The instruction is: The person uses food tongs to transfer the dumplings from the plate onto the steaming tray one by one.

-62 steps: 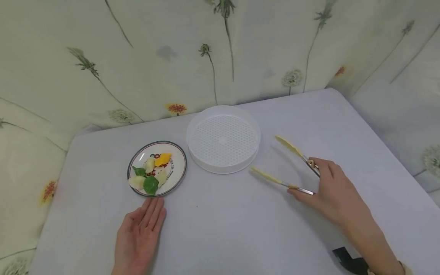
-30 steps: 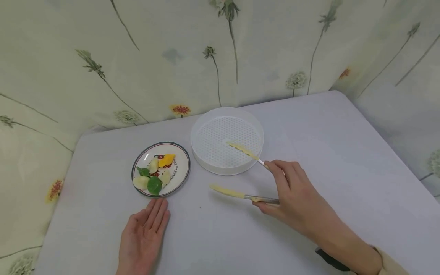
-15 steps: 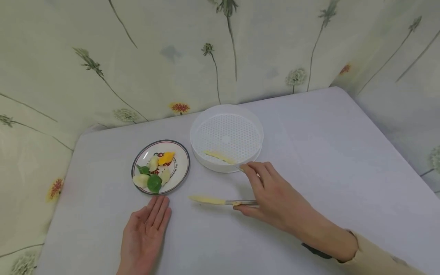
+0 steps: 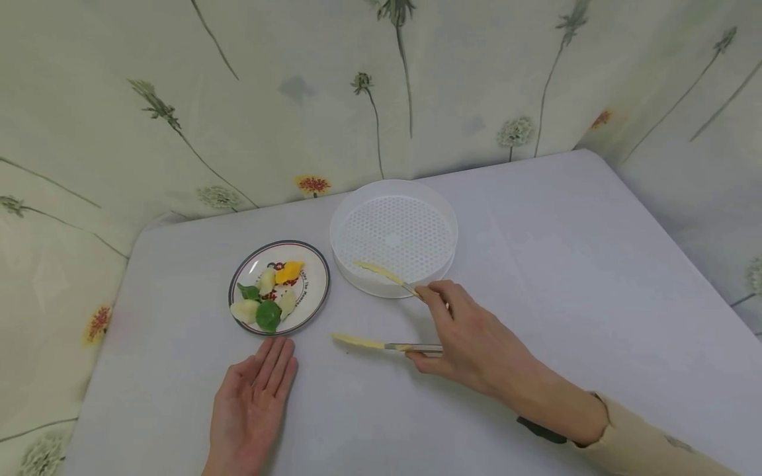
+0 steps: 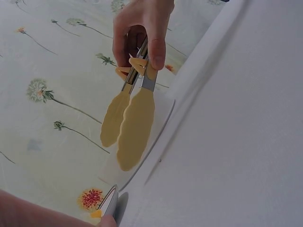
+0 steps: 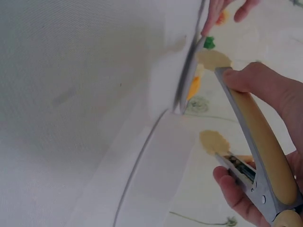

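White-covered table point(image 4: 565, 264): plate point(image 4: 251, 266), round perforated tray point(image 4: 389, 225).

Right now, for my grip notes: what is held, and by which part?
The right hand holds the tongs by both sides, behind the yellow ends; the left hand holds nothing.

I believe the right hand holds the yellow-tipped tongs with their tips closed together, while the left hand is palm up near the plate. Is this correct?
Not quite: the right hand holds the yellow-tipped tongs with their tips spread apart, as the head view shows.
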